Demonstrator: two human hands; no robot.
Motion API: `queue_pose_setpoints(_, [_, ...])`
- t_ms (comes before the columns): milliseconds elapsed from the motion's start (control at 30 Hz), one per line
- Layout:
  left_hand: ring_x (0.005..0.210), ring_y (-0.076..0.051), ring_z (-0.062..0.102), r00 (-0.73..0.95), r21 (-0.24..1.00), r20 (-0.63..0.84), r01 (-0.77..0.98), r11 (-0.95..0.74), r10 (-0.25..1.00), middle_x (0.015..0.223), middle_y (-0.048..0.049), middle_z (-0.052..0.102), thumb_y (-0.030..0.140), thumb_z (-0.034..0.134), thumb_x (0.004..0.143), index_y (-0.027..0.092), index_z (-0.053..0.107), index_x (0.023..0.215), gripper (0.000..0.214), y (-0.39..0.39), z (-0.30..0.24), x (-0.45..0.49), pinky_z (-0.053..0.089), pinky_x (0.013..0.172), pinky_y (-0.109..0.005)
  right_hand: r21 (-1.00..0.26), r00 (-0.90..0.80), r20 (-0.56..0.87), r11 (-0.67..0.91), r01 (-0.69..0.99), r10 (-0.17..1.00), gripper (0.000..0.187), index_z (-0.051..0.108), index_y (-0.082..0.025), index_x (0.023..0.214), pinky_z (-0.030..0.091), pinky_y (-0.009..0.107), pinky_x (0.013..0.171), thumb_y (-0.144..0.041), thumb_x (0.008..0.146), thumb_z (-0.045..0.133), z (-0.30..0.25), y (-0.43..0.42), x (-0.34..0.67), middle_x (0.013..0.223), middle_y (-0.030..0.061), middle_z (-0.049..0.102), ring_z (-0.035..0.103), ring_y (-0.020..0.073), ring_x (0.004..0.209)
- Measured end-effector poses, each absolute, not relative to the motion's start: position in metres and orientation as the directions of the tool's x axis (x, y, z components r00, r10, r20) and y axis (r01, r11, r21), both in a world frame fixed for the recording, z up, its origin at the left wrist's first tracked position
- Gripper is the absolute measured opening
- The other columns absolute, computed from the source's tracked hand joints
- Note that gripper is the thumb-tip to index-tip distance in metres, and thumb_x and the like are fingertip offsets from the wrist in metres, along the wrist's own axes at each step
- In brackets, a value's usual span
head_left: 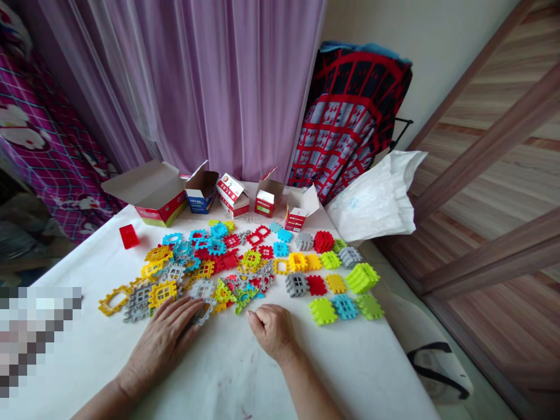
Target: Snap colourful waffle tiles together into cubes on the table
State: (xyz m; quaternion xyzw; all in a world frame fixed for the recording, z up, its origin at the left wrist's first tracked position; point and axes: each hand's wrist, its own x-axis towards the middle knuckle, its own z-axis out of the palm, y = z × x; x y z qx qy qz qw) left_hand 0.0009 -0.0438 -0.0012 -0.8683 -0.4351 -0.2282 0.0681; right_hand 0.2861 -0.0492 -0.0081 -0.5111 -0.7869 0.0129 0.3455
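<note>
My left hand (168, 328) lies flat with its fingers stretched out, its fingertips on the near edge of a mixed heap of plastic interlocking tiles. Under and beside those fingers are a yellow window tile (162, 293) and a grey frame tile (203, 314). My right hand (275, 330) rests on the table as a loose fist, with nothing showing in it. Just beyond it lie green triangular tiles (245, 298). Further right, tiles stand in stacks of one colour, among them a grey stack (296, 284), a lime green stack (362, 278) and a blue window stack (345, 306).
Several opened cardboard boxes line the back of the white table (227, 373), including a blue box (202, 192) and a large red-green box (161, 204). A small red tray (129, 237) sits at the left. A white bag (376, 198) leans over the right back corner.
</note>
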Motion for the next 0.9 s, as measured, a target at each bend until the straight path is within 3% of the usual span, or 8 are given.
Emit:
queue_pose_setpoints(233, [0.101, -0.023, 0.069, 0.466, 0.144, 0.476, 0.795, -0.589, 0.746, 0.108, -0.0040, 0.076, 0.046, 0.045, 0.096, 0.030, 0.068, 0.117, 0.035, -0.033, 0.001, 0.002, 0.048, 0.098, -0.041, -0.338, -0.248, 0.503, 0.452, 0.825, 0.828, 0.046, 0.047, -0.020, 0.052, 0.021, 0.029, 0.055, -0.027, 0.098, 0.045, -0.008, -0.051, 0.285, 0.050, -0.0014, 0.050, 0.043, 0.0104, 0.049])
queue_pose_setpoints(433, [0.088, -0.022, 0.069, 0.369, 0.200, 0.558, 0.810, -0.551, 0.744, 0.096, -0.0048, 0.075, 0.040, 0.046, 0.096, 0.026, 0.066, 0.111, 0.029, -0.021, -0.002, 0.002, 0.051, 0.090, -0.039, -0.306, -0.249, 0.498, 0.437, 0.846, 0.831, 0.047, 0.047, -0.020, 0.051, 0.022, 0.029, 0.055, -0.028, 0.098, 0.047, -0.007, -0.050, 0.284, 0.050, -0.0011, 0.051, 0.044, 0.0108, 0.049])
queue_pose_setpoints(667, [0.083, -0.022, 0.066, 0.174, 0.321, 0.534, 0.864, -0.389, 0.828, 0.086, -0.0053, 0.070, 0.038, 0.047, 0.096, 0.022, 0.052, 0.136, 0.043, -0.023, 0.005, 0.009, 0.052, 0.078, -0.036, -0.360, -0.229, 0.563, 0.485, 0.797, 0.794, 0.050, 0.044, -0.022, 0.053, 0.025, 0.029, 0.055, -0.029, 0.102, 0.038, -0.006, -0.053, 0.287, 0.049, -0.0008, 0.050, 0.044, 0.0116, 0.048])
queue_pose_setpoints(900, [0.093, -0.023, 0.066, 0.171, 0.322, 0.534, 0.865, -0.386, 0.828, 0.096, -0.0070, 0.074, 0.033, 0.049, 0.097, 0.022, 0.056, 0.133, 0.038, -0.028, 0.002, 0.007, 0.051, 0.086, -0.039, -0.352, -0.269, 0.572, 0.528, 0.773, 0.775, 0.049, 0.042, -0.023, 0.054, 0.027, 0.029, 0.055, -0.029, 0.103, 0.040, -0.007, -0.056, 0.290, 0.050, -0.0011, 0.049, 0.045, 0.0119, 0.048])
